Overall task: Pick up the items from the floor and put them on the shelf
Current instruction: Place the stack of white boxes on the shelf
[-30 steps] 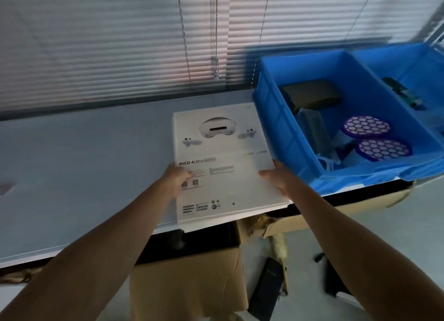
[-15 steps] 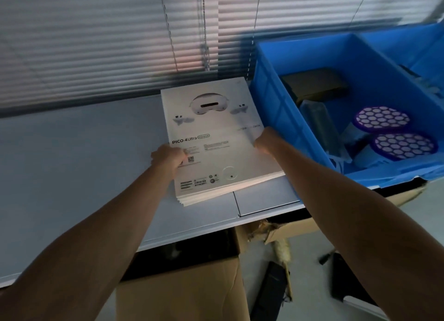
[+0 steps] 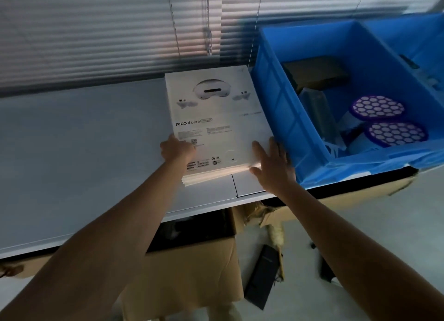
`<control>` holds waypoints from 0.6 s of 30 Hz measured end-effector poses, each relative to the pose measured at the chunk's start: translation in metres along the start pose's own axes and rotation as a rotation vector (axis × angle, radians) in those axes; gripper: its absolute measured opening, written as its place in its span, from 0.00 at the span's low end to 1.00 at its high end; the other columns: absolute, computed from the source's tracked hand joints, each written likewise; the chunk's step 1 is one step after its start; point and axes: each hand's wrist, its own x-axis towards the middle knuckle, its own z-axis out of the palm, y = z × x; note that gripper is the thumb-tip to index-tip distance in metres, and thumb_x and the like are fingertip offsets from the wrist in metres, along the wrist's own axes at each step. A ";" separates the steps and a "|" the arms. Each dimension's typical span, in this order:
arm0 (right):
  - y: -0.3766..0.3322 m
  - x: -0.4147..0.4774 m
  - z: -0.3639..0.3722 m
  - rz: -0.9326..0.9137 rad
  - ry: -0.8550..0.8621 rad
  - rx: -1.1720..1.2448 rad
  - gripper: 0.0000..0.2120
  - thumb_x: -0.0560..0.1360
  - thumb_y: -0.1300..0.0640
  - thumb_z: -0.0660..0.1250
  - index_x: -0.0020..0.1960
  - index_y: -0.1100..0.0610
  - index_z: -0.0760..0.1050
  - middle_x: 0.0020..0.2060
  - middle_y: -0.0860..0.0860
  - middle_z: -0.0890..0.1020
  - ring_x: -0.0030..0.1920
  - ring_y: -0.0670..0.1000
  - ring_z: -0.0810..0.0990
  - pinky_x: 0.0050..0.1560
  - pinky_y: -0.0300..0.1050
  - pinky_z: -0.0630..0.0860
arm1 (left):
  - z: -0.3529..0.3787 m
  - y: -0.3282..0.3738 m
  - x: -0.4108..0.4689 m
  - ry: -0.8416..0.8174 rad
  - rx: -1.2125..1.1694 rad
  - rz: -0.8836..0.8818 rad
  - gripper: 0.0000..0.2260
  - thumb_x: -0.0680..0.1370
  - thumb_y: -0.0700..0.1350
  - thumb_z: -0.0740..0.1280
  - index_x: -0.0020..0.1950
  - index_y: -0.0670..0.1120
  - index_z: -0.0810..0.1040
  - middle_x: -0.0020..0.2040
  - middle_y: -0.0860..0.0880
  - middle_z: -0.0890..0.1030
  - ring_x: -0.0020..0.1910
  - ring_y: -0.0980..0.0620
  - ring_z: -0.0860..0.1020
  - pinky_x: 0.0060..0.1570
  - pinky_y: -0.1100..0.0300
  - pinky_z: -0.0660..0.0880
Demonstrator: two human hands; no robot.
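Printed white stack (image 3: 216,118) on the grey shelf (image 3: 84,140)
We see the stack lying flat and face up, headset picture at the far end, set back from the shelf's front edge.

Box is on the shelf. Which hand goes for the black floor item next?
Right, probably. The right hand rests open on the near corner of the white box; the left hand looks curled on its edge. The black item lies on the floor nearer the right arm.

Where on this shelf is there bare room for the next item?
The grey shelf is bare left of the white headset box, back to the window blinds. Right of the box is crowded: the blue plastic crate sits beside it.
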 end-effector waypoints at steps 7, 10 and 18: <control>-0.002 0.005 0.010 0.022 0.145 -0.066 0.29 0.79 0.44 0.63 0.75 0.47 0.55 0.76 0.61 0.57 0.77 0.63 0.54 0.75 0.64 0.58 | -0.007 -0.004 -0.005 -0.108 -0.189 0.009 0.21 0.68 0.39 0.69 0.61 0.48 0.77 0.59 0.44 0.81 0.53 0.43 0.82 0.54 0.47 0.81; -0.002 0.005 0.008 0.032 0.120 -0.018 0.30 0.79 0.44 0.63 0.76 0.46 0.54 0.78 0.60 0.54 0.78 0.63 0.54 0.75 0.64 0.57 | -0.018 -0.013 -0.017 -0.168 -0.268 0.048 0.18 0.68 0.37 0.69 0.58 0.44 0.78 0.55 0.43 0.83 0.51 0.43 0.83 0.52 0.49 0.81; -0.008 -0.047 0.005 -0.037 0.275 0.063 0.25 0.77 0.52 0.66 0.72 0.55 0.66 0.77 0.59 0.60 0.77 0.63 0.57 0.76 0.63 0.59 | -0.084 -0.091 -0.077 -0.174 -0.260 0.126 0.19 0.74 0.36 0.69 0.65 0.44 0.78 0.58 0.47 0.81 0.51 0.50 0.79 0.52 0.60 0.76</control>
